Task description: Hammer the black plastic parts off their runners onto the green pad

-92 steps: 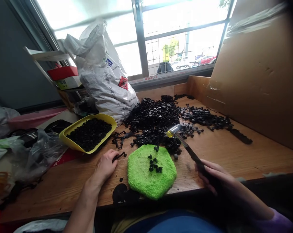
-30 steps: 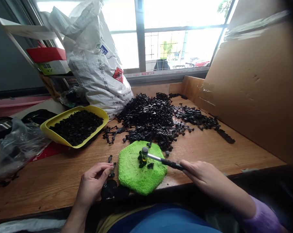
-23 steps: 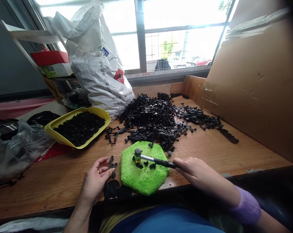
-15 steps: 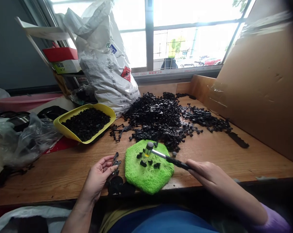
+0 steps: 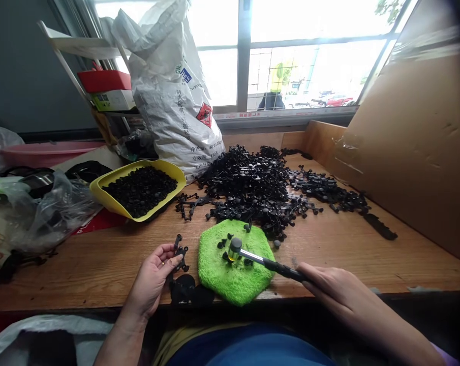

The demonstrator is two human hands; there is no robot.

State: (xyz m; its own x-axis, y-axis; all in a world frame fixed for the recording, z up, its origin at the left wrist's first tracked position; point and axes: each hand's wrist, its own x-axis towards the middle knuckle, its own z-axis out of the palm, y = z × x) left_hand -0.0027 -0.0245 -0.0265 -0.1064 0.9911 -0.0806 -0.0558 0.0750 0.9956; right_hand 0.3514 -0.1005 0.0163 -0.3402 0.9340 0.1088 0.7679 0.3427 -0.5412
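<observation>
A small hammer (image 5: 266, 263) with a black grip and a yellow-tipped head is held by its handle in my right hand (image 5: 329, 287). Its head is down over the green textured pad (image 5: 222, 284), among several small black parts (image 5: 222, 244) lying there. Left of the pad, my left hand (image 5: 153, 277) pinches a black branched plastic piece (image 5: 182, 254) between thumb and fingers. Below that piece lie flat black discs (image 5: 184, 288) at the table edge, next to the pad. The hammer head hides some of the pad's middle.
A large heap of black branched plastic pieces (image 5: 248, 178) spreads behind the pad. To the left stands a yellow tray (image 5: 100, 195) full of small black parts. A white sack (image 5: 176, 112) leans by the window; a cardboard sheet (image 5: 412, 152) borders the right. Plastic bags (image 5: 62, 208) lie far left.
The hammer head has moved down and nearer over the pad's middle. My left hand keeps its hold on the black piece, with little movement. The view has shifted slightly.
</observation>
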